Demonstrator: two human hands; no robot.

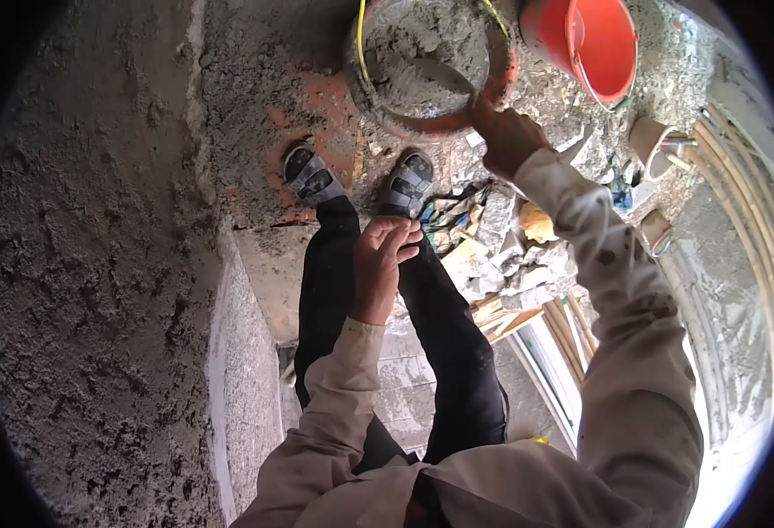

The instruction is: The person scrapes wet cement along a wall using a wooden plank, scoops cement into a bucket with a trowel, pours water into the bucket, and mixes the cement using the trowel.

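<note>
My right hand (510,139) is closed round the handle of a trowel (447,74), whose blade dips into wet grey mortar (431,31). That mortar lies in a round tub (498,86) with a mud-caked orange rim and a yellow handle. Near my knee, my left hand (380,268) hangs in the air with loosely bent fingers, some of them apart, and nothing visible in it.
On my left rises a rough, mortar-coated wall (97,264). A red bucket (611,48) stands to the right of the tub. Broken rubble (510,255), a small pot (649,145) and long curved poles (743,202) lie to the right of my sandalled feet (409,180).
</note>
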